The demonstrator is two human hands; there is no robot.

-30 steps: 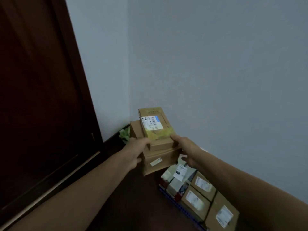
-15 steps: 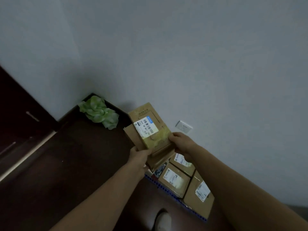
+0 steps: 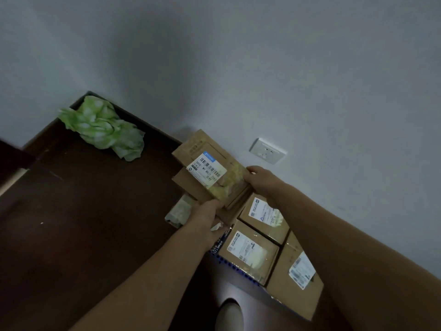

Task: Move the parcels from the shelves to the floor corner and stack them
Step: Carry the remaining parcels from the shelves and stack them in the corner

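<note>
Gripping stacked parcels (image 3: 210,175) between both, left hand (image 3: 205,211) near edge, right hand (image 3: 260,179) far edge.

Dim room corner indoors: dark wooden floor (image 3: 71,223), plain pale walls (image 3: 286,68), wall socket (image 3: 267,151), labelled cardboard parcels (image 3: 253,252).
</note>
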